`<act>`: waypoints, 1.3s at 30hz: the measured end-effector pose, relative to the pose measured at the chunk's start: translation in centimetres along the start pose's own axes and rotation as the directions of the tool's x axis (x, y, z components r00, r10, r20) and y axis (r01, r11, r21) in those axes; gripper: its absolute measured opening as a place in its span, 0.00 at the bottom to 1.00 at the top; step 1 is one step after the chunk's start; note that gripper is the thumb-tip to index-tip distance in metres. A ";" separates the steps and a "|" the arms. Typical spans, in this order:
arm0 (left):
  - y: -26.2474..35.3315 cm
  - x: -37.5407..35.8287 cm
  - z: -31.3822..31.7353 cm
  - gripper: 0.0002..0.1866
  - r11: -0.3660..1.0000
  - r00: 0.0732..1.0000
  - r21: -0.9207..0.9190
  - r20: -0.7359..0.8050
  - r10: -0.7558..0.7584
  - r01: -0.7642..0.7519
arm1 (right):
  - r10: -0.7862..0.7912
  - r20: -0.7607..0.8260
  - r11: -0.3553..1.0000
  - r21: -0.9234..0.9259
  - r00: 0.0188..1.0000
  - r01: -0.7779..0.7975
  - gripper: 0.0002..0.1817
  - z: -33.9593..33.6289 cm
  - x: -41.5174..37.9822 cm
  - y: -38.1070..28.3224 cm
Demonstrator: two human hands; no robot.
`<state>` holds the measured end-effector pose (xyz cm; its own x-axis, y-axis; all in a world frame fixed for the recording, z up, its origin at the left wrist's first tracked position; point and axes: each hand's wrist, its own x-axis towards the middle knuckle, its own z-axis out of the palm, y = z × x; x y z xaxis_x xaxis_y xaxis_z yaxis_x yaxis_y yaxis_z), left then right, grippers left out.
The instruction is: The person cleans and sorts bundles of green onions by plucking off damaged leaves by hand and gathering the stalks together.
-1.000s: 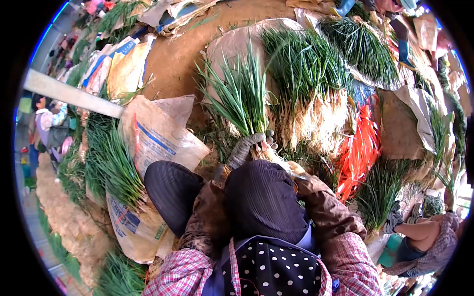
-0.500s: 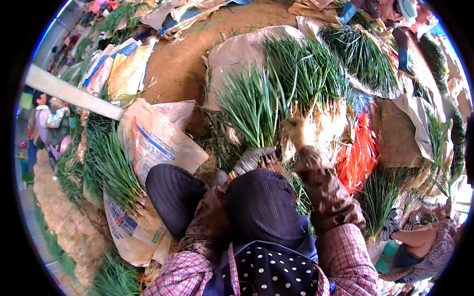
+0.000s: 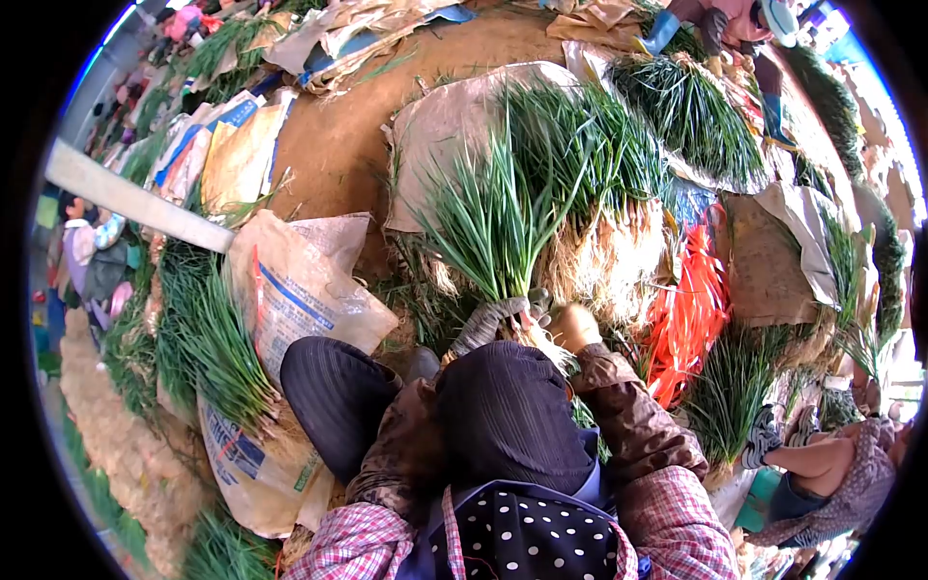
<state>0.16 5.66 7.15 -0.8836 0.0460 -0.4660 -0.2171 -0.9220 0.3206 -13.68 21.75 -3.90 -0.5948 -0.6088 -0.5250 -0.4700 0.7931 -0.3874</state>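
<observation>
My left hand, in a grey glove, is closed round the lower stalks of a bunch of scallions. Its long green leaves fan upward and away from me, and pale roots stick out below, beside my knee. My right hand, in a yellowish glove with darker fingers, is at the right side of this bunch. Its fingers are curled against the stalk bases, partly hidden. Just beyond lies a large pile of scallions, its straw-coloured roots towards me.
Red plastic strips lie to the right, near a brown sack. At left, more scallions rest by a printed sack, with a pale strap above. Other people sit at the right and work at the upper right.
My right hand has moved from the roots of the large pile down to the held bunch. The bunch's root end now shows more beside my knee, and the view has shifted slightly.
</observation>
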 end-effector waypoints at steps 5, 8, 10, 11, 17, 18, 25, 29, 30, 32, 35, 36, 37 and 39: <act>-0.7 1.3 -1.3 0.21 0.989 0.988 0.049 -0.058 0.145 -0.142 | 0.096 -0.796 0.987 0.153 0.598 0.044 0.23 -10.2 3.3 -2.4; -0.4 1.3 -1.4 0.20 0.994 0.990 0.002 -0.092 0.111 -0.112 | 0.276 -0.564 0.961 0.146 0.779 -0.235 0.19 -11.6 6.2 -1.2; -0.5 1.7 -1.9 0.20 0.986 0.985 0.068 -0.079 0.155 -0.150 | 0.109 -0.674 0.984 0.178 0.730 0.017 0.16 -7.8 8.1 2.2; -0.4 1.7 -1.6 0.20 0.980 0.980 0.114 -0.091 0.176 -0.166 | -0.005 -0.717 0.959 0.193 0.697 0.206 0.14 -6.7 6.7 1.2; -0.4 1.6 -1.7 0.16 0.930 0.991 0.367 -0.117 0.057 -0.011 | -0.146 -0.538 0.888 0.299 0.830 0.350 0.12 -3.5 -6.3 -5.0; -0.3 1.5 -2.5 0.17 0.895 0.993 0.444 -0.121 0.005 0.050 | -0.177 -0.488 0.858 0.349 0.855 0.377 0.14 -2.6 -6.3 -4.6; -0.9 1.4 -0.8 0.15 0.923 0.976 0.382 -0.177 0.126 -0.050 | 0.122 -0.356 0.962 0.272 0.926 -0.022 0.21 -6.8 -1.0 -6.6; -0.1 1.8 -1.5 0.14 0.920 0.982 0.381 -0.186 -0.023 0.094 | 0.052 -0.360 0.958 0.281 0.932 0.055 0.18 -6.6 -0.2 -7.0; -0.6 2.6 -2.6 0.14 0.959 0.983 0.258 -0.167 -0.074 0.116 | 0.023 -0.396 0.951 0.293 0.918 0.102 0.16 -6.4 -0.4 -7.1; -1.4 4.3 -4.4 0.14 0.986 0.980 0.005 -0.111 -0.168 0.169 | -0.027 -0.469 0.929 0.314 0.883 0.195 0.12 -5.9 -1.6 -7.3; -1.3 3.1 -3.3 0.14 0.972 0.980 0.232 -0.199 -0.001 0.048 | 0.116 -0.433 0.795 0.579 0.894 0.178 0.13 -4.0 -1.4 -6.4; -1.2 2.8 -2.7 0.14 0.974 0.976 0.228 -0.215 0.044 0.007 | 0.186 -0.391 0.702 0.695 0.902 0.156 0.13 -3.2 -0.9 -5.8; -1.2 2.6 -2.4 0.13 0.982 0.979 0.187 -0.194 0.062 -0.025 | 0.250 -0.216 0.452 0.888 0.944 0.083 0.13 -4.8 -2.7 -7.4; -1.4 2.4 -1.9 0.13 0.991 0.983 0.102 -0.155 0.103 -0.088 | 0.325 -0.073 0.057 0.997 0.943 0.058 0.13 -5.0 -2.6 -7.1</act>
<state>-0.87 6.31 4.06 -0.8264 -0.1090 -0.5525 -0.1802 -0.8784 0.4428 -12.04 17.60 4.07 -0.7610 -0.3179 -0.5656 0.5893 0.0261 -0.8075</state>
